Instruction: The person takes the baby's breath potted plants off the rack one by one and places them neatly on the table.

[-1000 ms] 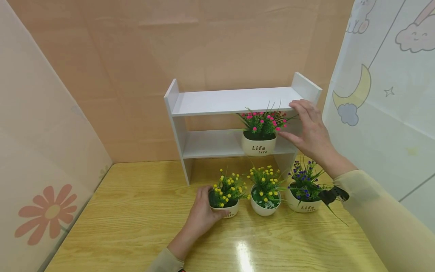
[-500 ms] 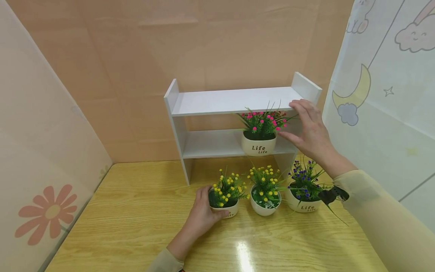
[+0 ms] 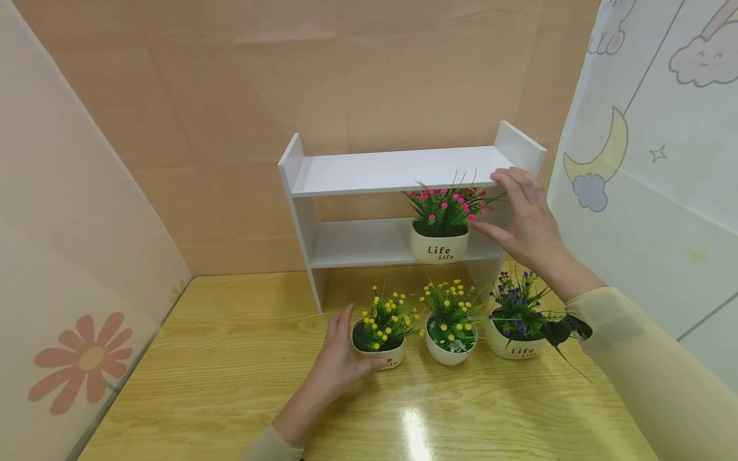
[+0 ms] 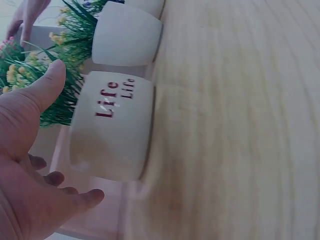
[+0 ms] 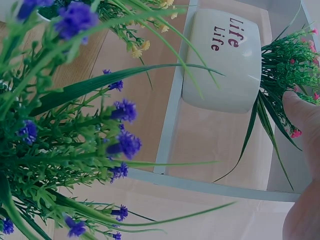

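Observation:
My left hand (image 3: pixel 336 358) spreads around the left side of a cream pot of yellow artificial flowers (image 3: pixel 377 356), which stands on the table. In the left wrist view a gap shows between the fingers and the pot marked "Life". My right hand (image 3: pixel 532 224) is raised, its fingertips at the front edge of the white two-tier shelf's top board (image 3: pixel 398 171). Its thumb points toward a "Life" pot with pink flowers (image 3: pixel 439 248), which sits at the front of the middle board (image 3: pixel 357 246). Leaves and flowers rise close to the thumb in the right wrist view.
On the wooden table (image 3: pixel 230 365), a round white pot of yellow flowers (image 3: pixel 451 356) stands right of the left hand's pot. Further right is a pot of purple flowers (image 3: pixel 515 349), under my right forearm. Patterned cloth walls (image 3: pixel 646 211) enclose the sides.
My left hand's fingers have come away from the yellow-flower pot and spread, shifting slightly left. The right hand and the pots hold their places.

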Available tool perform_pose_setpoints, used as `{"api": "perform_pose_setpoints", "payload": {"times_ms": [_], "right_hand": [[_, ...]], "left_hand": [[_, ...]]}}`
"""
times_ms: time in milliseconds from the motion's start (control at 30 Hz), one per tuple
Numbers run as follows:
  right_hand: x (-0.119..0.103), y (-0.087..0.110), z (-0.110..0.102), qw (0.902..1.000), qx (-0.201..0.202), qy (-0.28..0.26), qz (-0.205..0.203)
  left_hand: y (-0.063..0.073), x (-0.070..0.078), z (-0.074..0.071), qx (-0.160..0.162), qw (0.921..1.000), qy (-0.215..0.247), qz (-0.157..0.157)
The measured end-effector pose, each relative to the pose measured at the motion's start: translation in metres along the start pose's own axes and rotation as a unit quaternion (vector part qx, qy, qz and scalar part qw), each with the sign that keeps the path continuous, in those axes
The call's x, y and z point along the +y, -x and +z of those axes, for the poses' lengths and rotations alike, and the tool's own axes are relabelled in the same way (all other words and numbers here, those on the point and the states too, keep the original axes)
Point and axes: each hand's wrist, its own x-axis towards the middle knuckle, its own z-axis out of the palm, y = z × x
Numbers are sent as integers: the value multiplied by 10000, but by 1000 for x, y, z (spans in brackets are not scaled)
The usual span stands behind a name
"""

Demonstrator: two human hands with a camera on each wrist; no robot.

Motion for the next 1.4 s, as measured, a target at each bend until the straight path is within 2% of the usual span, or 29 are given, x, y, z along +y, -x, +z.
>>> {"api": "perform_pose_setpoints", "payload": {"times_ms": [400, 600, 800, 1000, 1200, 1400], "right_hand": [[0, -1, 0, 10000, -34, -29, 18], [0, -1, 0, 9999, -68, -18, 101], [0, -1, 1, 9998, -130, -8, 154], [0, -1, 1, 9997, -148, 15, 187], [1, -1, 0, 9998, -138, 9, 155], [0, -1, 0, 9998, -131, 4, 154]], "left_hand": [[9, 24, -25, 31, 9993, 61, 370], [7, 37, -41, 134, 9985, 75, 520], [-4, 50, -56, 200, 9971, 204, 711], [-19, 64, -67, 333, 9942, -5, 1019], [-35, 80, -70, 378, 9927, -102, 1140], [-53, 95, -69, 222, 9933, -275, 1103]]}}
